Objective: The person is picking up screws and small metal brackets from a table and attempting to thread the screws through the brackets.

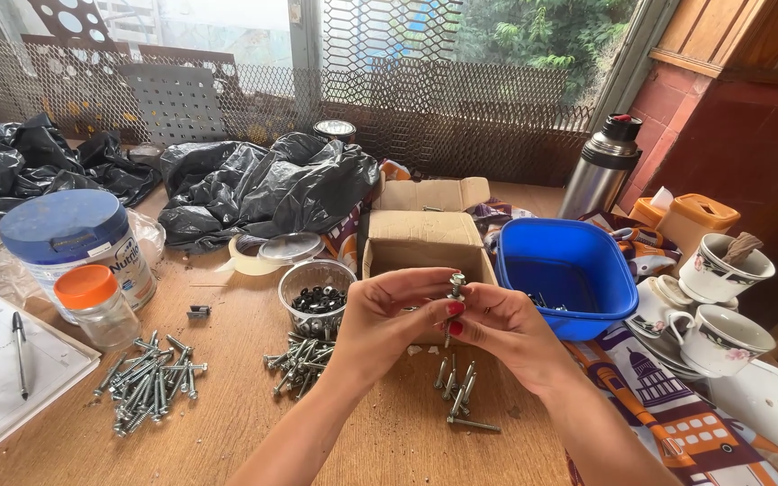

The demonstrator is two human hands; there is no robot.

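I see both hands meeting over the middle of the wooden table [389, 441], pinching one small bolt [456, 286] held upright between them. My left hand [387, 317] has its fingers curled closed around the lower shank; my right hand [503, 326] closes thumb and forefinger just under the head. I judge the bolt light, rigid and slick, its threads giving the only real bite, so the shank is the place to grip. At six o'clock from the hands lie loose bolts [456, 391]; at nine o'clock stands a clear cup of nuts [317, 299]; at two o'clock sits a blue tub [569, 274].
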